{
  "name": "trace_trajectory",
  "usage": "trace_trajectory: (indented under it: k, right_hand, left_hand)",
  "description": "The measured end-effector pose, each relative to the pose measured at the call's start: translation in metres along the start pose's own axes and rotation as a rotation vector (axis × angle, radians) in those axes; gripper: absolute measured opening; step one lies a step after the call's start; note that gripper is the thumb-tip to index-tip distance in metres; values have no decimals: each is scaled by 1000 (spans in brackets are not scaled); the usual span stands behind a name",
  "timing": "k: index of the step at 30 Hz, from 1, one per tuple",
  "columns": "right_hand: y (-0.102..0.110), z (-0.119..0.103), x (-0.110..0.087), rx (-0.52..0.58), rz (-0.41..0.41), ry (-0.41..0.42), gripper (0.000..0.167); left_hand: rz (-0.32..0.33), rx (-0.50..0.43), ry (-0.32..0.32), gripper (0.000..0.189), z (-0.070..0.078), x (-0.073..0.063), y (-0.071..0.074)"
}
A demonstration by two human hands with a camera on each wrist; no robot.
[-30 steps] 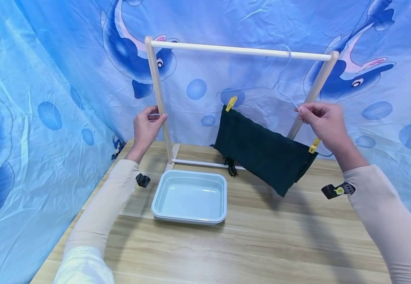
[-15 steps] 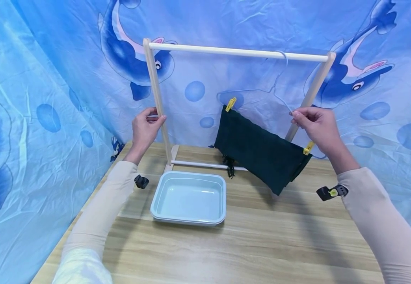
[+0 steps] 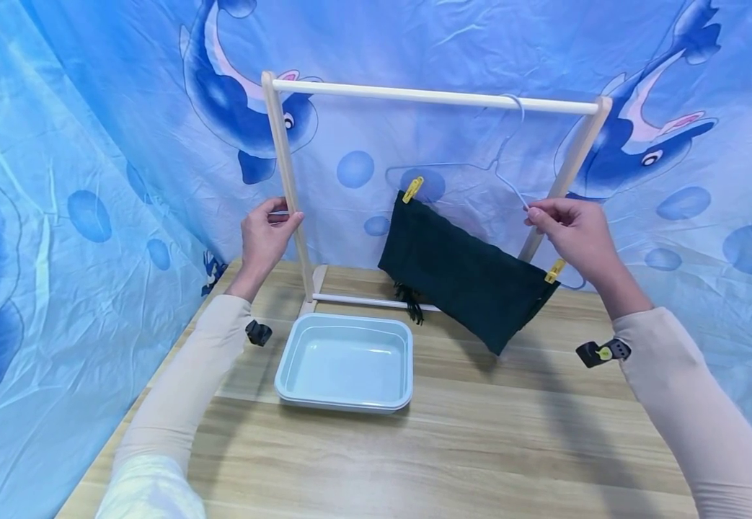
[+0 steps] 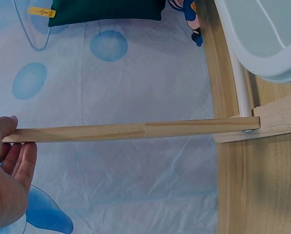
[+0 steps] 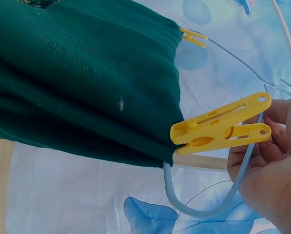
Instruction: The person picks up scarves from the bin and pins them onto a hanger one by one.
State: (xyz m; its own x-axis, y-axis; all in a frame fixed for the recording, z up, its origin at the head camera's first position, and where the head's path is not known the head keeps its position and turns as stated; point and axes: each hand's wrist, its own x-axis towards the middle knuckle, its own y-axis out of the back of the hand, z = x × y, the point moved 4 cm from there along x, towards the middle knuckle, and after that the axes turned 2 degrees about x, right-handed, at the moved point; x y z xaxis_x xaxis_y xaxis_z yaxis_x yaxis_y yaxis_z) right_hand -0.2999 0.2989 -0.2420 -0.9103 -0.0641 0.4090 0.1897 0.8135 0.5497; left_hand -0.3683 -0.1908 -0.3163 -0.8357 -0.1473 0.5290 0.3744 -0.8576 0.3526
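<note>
My left hand holds the left post of a wooden clothes rack between thumb and fingers. A pale blue wire hanger is hooked over the white top rail right of its middle. On its right shoulder, my right hand pinches the wire. A dark green fringed scarf is folded over the hanger, tilted lower on the right. One yellow clothespin clips its left end. Another yellow clothespin grips its right end, close to my right hand in the right wrist view.
A light blue plastic basin stands on the wood-grain table, in front of the rack's left foot. The rack's white lower bar runs behind it. A blue dolphin-print curtain hangs close behind and along the left.
The right hand has moved left, and the hanger with the scarf has shifted left along the rail. The left hand keeps its hold on the post.
</note>
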Motion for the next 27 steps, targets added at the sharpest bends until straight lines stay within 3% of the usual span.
trace_trajectory:
  k: [7, 15, 23, 27]
  right_hand:
    - [3, 4, -2, -13, 11, 2, 44]
    - [20, 3, -12, -41, 107, -37, 47]
    - [31, -7, -36, -54, 215, 89, 36]
    - [29, -22, -57, -48, 245, 183, 32]
  left_hand:
    - [5, 8, 2, 36, -1, 0, 1]
    - [-12, 2, 3, 39, -1, 1, 2]
    - [-28, -29, 60, 62, -3, -8, 12]
    - [6, -32, 11, 62, 7, -19, 18]
